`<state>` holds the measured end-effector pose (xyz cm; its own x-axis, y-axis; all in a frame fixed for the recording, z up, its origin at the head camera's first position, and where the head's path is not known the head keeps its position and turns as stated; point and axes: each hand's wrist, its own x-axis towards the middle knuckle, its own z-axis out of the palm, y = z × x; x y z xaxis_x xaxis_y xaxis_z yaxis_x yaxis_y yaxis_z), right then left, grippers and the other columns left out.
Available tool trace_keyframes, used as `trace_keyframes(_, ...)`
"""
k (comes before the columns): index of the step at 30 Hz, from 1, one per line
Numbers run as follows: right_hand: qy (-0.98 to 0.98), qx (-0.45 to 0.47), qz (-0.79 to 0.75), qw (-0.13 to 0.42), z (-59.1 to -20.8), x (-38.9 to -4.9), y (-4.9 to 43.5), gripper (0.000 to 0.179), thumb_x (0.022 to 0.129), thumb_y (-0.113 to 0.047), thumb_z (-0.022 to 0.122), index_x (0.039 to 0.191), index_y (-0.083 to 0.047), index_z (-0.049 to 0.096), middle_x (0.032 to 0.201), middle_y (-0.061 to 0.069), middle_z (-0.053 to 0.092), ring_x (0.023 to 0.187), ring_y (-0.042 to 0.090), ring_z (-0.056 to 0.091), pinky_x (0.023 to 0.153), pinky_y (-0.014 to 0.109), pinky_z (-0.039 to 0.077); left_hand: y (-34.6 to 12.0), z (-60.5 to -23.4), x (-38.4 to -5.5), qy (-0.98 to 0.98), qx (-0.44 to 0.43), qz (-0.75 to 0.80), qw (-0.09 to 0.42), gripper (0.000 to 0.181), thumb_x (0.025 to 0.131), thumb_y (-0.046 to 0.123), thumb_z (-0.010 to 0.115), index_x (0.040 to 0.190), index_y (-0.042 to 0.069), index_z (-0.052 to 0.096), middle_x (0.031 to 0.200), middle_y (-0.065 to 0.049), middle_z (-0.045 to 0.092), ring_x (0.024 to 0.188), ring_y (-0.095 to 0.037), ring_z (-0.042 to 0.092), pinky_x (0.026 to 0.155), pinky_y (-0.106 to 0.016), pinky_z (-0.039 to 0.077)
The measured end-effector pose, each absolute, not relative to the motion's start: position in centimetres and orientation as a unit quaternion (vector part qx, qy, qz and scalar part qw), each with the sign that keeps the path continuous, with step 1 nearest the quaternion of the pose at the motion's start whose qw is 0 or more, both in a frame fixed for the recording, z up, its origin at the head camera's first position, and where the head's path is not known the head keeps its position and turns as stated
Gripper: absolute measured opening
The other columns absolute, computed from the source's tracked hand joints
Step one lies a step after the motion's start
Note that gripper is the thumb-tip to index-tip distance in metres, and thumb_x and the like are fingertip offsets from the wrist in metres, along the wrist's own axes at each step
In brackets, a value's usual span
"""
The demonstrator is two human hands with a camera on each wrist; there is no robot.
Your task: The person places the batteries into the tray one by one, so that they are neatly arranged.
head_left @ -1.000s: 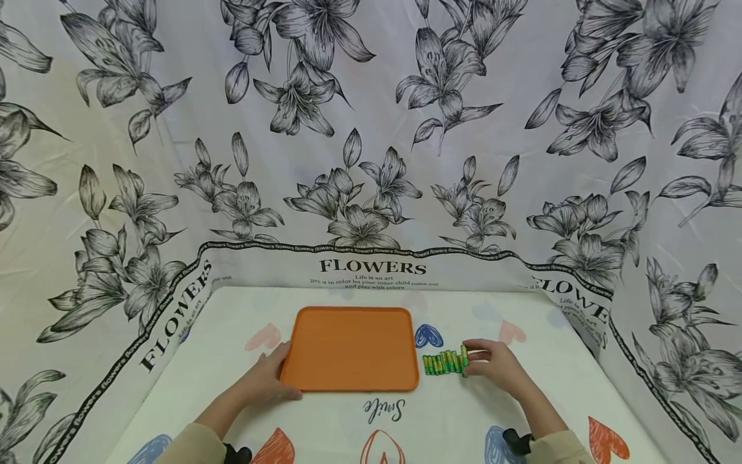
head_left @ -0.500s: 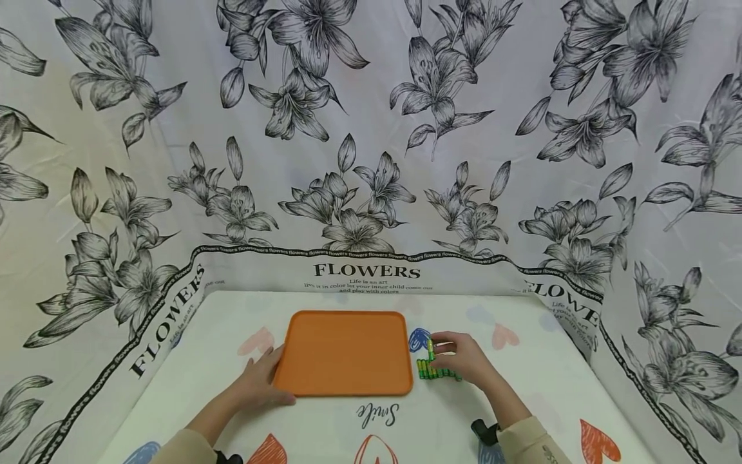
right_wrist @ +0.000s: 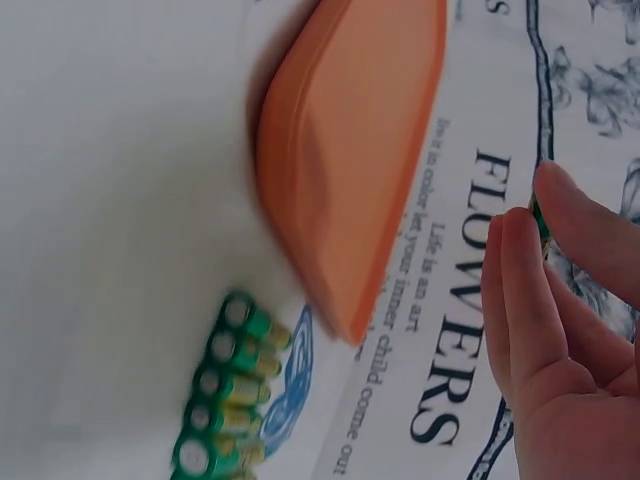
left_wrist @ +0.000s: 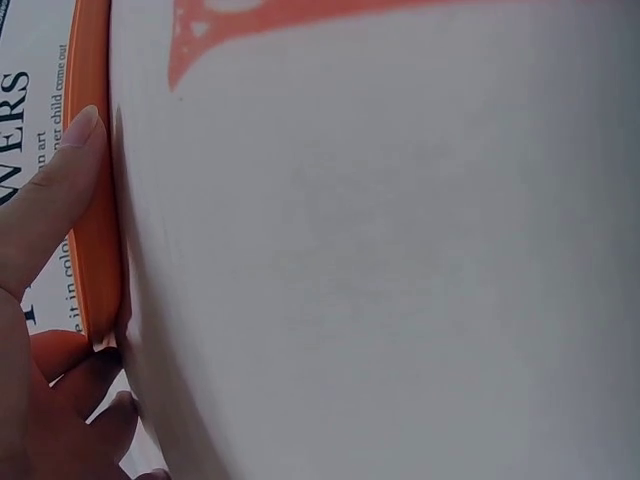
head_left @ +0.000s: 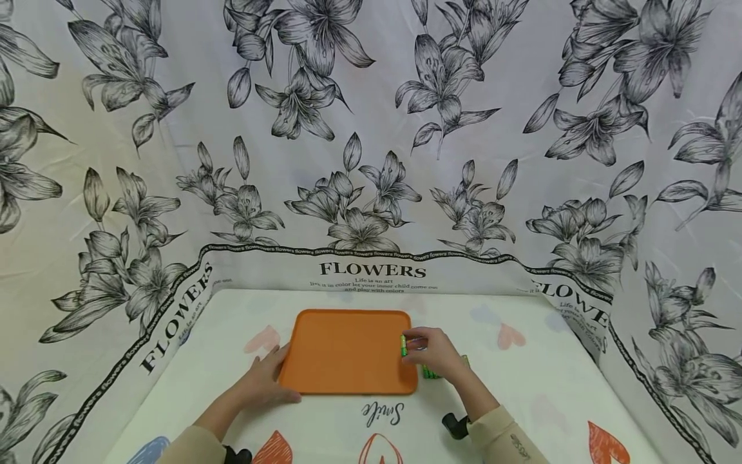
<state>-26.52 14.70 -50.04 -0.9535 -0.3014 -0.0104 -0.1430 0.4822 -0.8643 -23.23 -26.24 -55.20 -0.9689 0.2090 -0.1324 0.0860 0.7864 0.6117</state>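
An orange rectangular tray [head_left: 348, 354] lies flat on the table. At its left near corner my left hand [head_left: 263, 381] holds the edge, thumb along the front side and fingers curled by the corner in the left wrist view. My right hand [head_left: 437, 353] pinches a green and yellow battery [head_left: 404, 346] between thumb and fingertips, above the tray's right rim. Only a sliver of that battery shows in the right wrist view. Several similar batteries [right_wrist: 225, 385] lie side by side in a row right of the tray, partly hidden by my right hand in the head view.
A white tablecloth [head_left: 324, 428] with printed hearts and the word Smile covers the table. Behind and at both sides hangs a white flower-print curtain [head_left: 371, 206]. Black wrist straps with camera mounts show at both sleeves.
My right hand has picked a battery from the right end of the row and carried it left to the tray's right rim. The left hand stays at the tray's corner.
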Motion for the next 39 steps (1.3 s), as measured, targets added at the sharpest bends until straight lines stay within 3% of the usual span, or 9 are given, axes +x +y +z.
trace_keyframes(15, 0.845, -0.135, -0.507, 0.101, -51.4, -27.0, 9.7, 0.055, 0.079, -0.009, 0.085, 0.131, -0.004, 0.067, 0.117, 0.008, 0.073, 0.103, 0.023, 0.070, 0.082, 0.037, 0.060, -25.3, -55.1, -23.6, 0.937, 0.043, 0.326, 0.116, 0.129, 0.060, 0.054, 0.093, 0.162, 0.014, 0.024, 0.165, -0.029, 0.016, 0.142, -0.068, 0.002, 0.109, -0.082, 0.008)
trace_keyframes(25, 0.838, -0.131, -0.518, 0.112, -52.4, -27.1, 5.1, 0.054, 0.078, -0.010, 0.087, 0.129, -0.006, 0.068, 0.106, 0.002, 0.075, 0.095, 0.017, 0.071, 0.080, 0.033, 0.060, -26.1, -55.0, -22.8, 0.935, 0.030, 0.333, 0.118, 0.129, 0.061, 0.054, 0.093, 0.162, 0.015, 0.023, 0.166, -0.028, 0.011, 0.142, -0.069, -0.003, 0.108, -0.082, 0.007)
trace_keyframes(32, 0.843, -0.125, -0.508, 0.123, -52.5, -26.7, 1.7, 0.052, 0.077, -0.013, 0.087, 0.127, -0.010, 0.070, 0.096, -0.004, 0.075, 0.088, 0.011, 0.070, 0.075, 0.030, 0.057, -26.2, -55.0, -23.1, 0.941, 0.025, 0.313, 0.127, 0.131, 0.058, 0.060, 0.092, 0.162, 0.017, 0.025, 0.165, -0.028, 0.014, 0.140, -0.072, 0.004, 0.106, -0.083, 0.014)
trace_keyframes(39, 0.831, -0.127, -0.528, 0.119, -53.3, -26.8, -0.6, 0.050, 0.075, -0.006, 0.088, 0.122, -0.004, 0.071, 0.092, 0.000, 0.075, 0.082, 0.010, 0.070, 0.071, 0.026, 0.059, -26.0, -55.0, -23.2, 0.939, 0.035, 0.314, 0.133, 0.129, 0.060, 0.058, 0.091, 0.162, 0.019, 0.022, 0.165, -0.029, 0.011, 0.138, -0.073, 0.000, 0.104, -0.085, 0.014)
